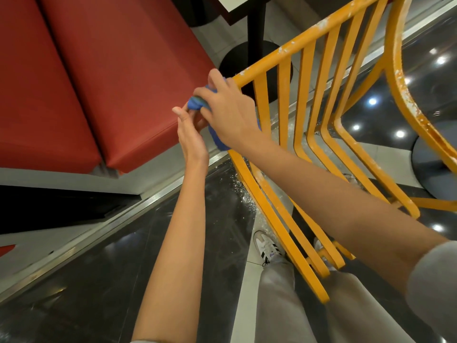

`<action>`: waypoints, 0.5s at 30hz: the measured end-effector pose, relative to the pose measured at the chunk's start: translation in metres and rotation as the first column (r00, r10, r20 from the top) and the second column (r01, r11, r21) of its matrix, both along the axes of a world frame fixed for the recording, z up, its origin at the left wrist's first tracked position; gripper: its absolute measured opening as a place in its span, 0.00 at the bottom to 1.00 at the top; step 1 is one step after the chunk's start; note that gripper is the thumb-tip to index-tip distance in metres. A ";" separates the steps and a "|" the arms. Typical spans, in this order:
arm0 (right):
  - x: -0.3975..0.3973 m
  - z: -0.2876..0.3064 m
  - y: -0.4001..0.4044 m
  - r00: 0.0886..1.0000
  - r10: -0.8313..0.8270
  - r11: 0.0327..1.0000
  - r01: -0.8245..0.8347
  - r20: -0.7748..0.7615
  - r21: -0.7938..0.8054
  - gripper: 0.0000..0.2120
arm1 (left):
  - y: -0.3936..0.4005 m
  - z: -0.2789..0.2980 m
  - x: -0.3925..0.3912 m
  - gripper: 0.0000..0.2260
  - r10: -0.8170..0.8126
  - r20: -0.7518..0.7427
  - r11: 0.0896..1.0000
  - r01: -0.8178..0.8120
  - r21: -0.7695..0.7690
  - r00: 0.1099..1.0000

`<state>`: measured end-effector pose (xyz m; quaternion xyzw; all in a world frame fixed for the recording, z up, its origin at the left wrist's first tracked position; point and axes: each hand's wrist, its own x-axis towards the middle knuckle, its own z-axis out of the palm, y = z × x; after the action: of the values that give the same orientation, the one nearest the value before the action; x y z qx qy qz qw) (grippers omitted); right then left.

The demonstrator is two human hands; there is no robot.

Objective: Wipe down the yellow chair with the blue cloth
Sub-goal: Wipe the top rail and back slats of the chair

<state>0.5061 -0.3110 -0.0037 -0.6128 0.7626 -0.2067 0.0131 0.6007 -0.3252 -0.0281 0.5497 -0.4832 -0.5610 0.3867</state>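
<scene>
The yellow chair [304,112] of curved slats stands tilted in front of me, with white dust along its top rail and right frame. My right hand [227,112] grips the bunched blue cloth [196,103] against the chair's left corner, where the top rail meets the outer slat. Just left of it, my left hand [190,134] is raised with straight fingers that touch the cloth's lower edge. Most of the cloth is hidden under my right hand.
A red padded bench [86,82] fills the left side. A table's black post and round base [256,50] stand behind the chair, with another round base [432,164] at right. White dust lies on the glossy dark floor [230,184]. My shoes [268,246] are under the chair.
</scene>
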 end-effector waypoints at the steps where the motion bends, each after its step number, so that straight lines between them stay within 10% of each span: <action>1: -0.003 -0.003 0.009 0.998 0.012 1.000 -0.010 0.058 -0.029 0.12 | -0.001 0.001 0.001 0.29 -0.005 0.002 1.000 0.005 0.003 1.000; 6: -0.019 0.007 -0.004 0.967 -0.234 0.972 0.234 0.099 0.017 0.11 | 0.002 0.007 0.003 0.28 -0.044 0.041 0.999 0.044 0.008 0.998; 12: -0.008 0.006 -0.002 0.999 0.023 0.998 -0.021 -0.036 0.053 0.11 | 0.007 0.012 0.004 0.29 -0.028 0.017 0.998 0.027 0.056 0.999; 15: -0.031 0.006 -0.006 0.987 -0.160 0.987 0.160 -0.013 0.034 0.11 | 0.007 0.015 0.004 0.27 -0.058 0.030 0.997 0.057 0.051 0.998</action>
<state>0.4754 -0.3169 0.0028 -0.5505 0.8128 -0.1906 0.0033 0.6049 -0.3184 -0.0128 0.5537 -0.4907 -0.5752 0.3490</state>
